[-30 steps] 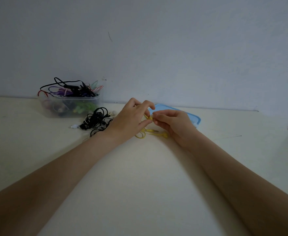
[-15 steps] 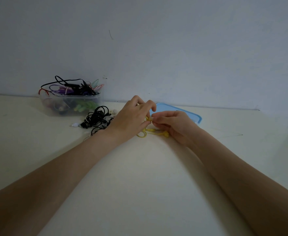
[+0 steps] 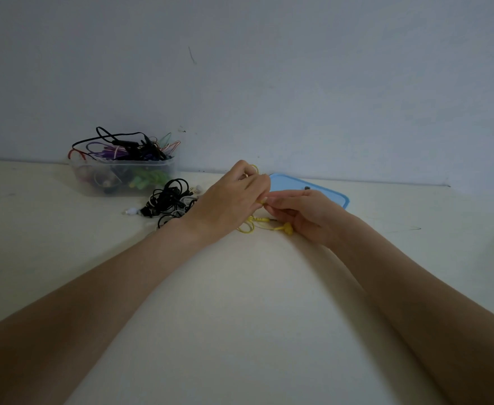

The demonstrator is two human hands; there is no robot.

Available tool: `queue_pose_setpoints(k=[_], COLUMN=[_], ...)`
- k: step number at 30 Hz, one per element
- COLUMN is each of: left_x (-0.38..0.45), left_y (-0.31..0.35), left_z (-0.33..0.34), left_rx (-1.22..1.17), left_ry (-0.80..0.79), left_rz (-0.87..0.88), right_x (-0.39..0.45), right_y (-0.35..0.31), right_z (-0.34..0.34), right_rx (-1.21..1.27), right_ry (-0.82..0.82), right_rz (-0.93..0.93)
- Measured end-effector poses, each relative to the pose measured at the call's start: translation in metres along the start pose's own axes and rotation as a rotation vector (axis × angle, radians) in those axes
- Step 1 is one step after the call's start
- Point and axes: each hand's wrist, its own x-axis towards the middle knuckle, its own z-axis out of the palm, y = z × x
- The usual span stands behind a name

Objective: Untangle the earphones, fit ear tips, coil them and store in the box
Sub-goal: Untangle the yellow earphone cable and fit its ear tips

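Two bare forearms (no sleeves), left hand [image 3: 228, 197], right hand [image 3: 307, 213].

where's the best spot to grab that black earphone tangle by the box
Probably pinch the black earphone tangle at its raised loops near the top, coming from above. Those loops arch clear of the table, while the lower strands lie flat and splay out. Its right edge sits under the left hand, so approach from the near-left side.

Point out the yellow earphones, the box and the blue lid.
yellow earphones [image 3: 287, 228]: head view, on the earbud lying on the table by the right wrist.
box [image 3: 88, 182]: head view, on its clear front wall.
blue lid [image 3: 332, 195]: head view, on its bare right part behind the hands.
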Motion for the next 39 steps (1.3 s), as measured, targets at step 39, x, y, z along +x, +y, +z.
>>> queue_pose_setpoints(k=[39], left_x=[-0.0017], left_y=[0.0044], left_z=[-0.0087], left_rx=[-0.237], left_ry=[-0.168], left_rz=[-0.37], right_x=[-0.0039], right_y=[-0.0007], right_z=[0.002], right_rx=[0.037], right_ry=[0.021], right_rz=[0.029])
